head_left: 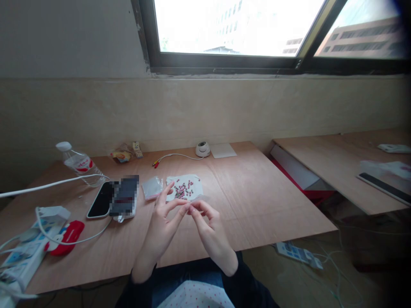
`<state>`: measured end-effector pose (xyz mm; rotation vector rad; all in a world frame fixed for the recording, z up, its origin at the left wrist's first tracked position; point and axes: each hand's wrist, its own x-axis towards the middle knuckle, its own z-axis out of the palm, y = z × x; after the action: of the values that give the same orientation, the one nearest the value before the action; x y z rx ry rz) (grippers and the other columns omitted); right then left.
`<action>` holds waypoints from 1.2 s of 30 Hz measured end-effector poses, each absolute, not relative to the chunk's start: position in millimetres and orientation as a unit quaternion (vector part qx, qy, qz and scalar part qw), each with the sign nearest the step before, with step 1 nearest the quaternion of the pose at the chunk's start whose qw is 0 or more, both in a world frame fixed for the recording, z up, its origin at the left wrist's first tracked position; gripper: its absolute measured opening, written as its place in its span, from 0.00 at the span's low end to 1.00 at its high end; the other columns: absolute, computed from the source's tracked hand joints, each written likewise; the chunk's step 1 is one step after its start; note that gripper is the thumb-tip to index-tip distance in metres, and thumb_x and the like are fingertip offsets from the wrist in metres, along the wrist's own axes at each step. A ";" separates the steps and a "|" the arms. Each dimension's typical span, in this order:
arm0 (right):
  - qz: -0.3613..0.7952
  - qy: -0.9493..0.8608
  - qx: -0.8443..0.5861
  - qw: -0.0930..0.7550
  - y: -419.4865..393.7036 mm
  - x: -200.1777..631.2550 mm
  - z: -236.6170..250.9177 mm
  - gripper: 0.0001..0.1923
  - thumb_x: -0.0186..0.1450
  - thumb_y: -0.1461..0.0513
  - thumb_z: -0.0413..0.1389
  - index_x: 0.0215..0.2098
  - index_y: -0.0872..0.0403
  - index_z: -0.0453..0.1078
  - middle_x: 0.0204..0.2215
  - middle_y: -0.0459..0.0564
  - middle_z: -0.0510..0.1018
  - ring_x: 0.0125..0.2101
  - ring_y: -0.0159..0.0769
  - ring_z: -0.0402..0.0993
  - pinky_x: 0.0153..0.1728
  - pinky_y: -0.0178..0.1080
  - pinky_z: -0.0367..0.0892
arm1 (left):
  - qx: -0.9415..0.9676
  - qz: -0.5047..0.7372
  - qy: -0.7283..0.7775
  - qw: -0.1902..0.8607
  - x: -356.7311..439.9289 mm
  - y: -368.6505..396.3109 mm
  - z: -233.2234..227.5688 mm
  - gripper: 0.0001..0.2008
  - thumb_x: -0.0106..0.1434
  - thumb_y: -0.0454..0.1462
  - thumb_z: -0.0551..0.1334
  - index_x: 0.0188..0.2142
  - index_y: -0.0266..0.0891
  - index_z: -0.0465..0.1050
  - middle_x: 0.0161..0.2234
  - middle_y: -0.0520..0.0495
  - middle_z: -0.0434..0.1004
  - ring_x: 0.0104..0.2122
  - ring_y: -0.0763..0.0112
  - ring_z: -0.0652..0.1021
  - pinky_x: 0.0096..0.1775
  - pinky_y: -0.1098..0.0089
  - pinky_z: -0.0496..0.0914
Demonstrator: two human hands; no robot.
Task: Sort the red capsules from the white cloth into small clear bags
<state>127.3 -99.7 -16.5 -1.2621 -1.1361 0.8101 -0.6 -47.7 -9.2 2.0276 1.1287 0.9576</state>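
My left hand and my right hand meet above the wooden table, fingertips pinched together on a small clear plastic bag that is hard to make out. Just beyond them lies a white sheet scattered with several small pink and dark pieces. A pile of small clear bags rests to the left of the sheet.
Two phones lie at the left with a white cable, beside a red object and a power strip. A water bottle, snack wrappers and a small dome camera stand further back. A second table is at the right.
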 end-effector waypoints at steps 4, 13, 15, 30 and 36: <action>0.310 -0.524 -0.580 0.540 -98.7 126.4 -22.2 0.11 0.66 0.61 0.46 0.30 0.54 0.68 0.30 0.48 0.74 0.32 0.34 0.70 0.35 0.36 0.63 | 0.809 0.330 0.415 0.251 -0.9 -49.1 -10.7 0.09 0.63 0.39 0.54 0.34 0.43 0.72 0.46 0.45 0.70 0.49 0.62 0.70 0.50 0.61 0.63; 0.268 -0.519 -0.602 0.545 -94.0 124.1 -37.7 0.15 0.68 0.58 0.42 0.26 0.52 0.63 0.21 0.44 0.68 0.22 0.32 0.64 0.25 0.34 0.58 | 0.819 0.271 0.428 0.270 17.2 -61.7 -16.6 0.08 0.64 0.35 0.49 0.30 0.44 0.62 0.27 0.48 0.71 0.28 0.66 0.74 0.30 0.70 0.64; 0.247 -0.531 -0.619 0.524 -92.9 124.0 -37.0 0.15 0.67 0.59 0.42 0.25 0.52 0.62 0.21 0.44 0.68 0.22 0.32 0.63 0.26 0.35 0.57 | 0.803 0.269 0.443 0.294 20.6 -63.1 -17.2 0.09 0.65 0.37 0.47 0.29 0.44 0.60 0.26 0.48 0.71 0.26 0.66 0.74 0.28 0.70 0.62; 0.112 -0.538 -0.683 0.481 -90.6 124.7 -39.7 0.02 0.59 0.65 0.53 0.29 0.52 0.67 0.31 0.47 0.72 0.32 0.36 0.68 0.37 0.40 0.59 | 0.786 0.327 0.482 0.208 18.7 -55.2 -35.4 0.08 0.64 0.39 0.50 0.33 0.42 0.66 0.31 0.48 0.75 0.30 0.66 0.75 0.31 0.70 0.65; 0.149 -0.554 -0.668 0.475 -84.4 141.4 -53.1 0.08 0.59 0.64 0.55 0.37 0.50 0.73 0.41 0.52 0.70 0.42 0.41 0.69 0.42 0.42 0.63 | 0.819 0.294 0.458 0.181 20.2 -58.2 -33.5 0.08 0.63 0.37 0.53 0.32 0.41 0.70 0.29 0.48 0.74 0.31 0.66 0.75 0.32 0.69 0.65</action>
<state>141.4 -84.4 -53.1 -1.6337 -1.3537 0.3640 20.2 -58.2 -33.5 2.3139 1.2945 0.8301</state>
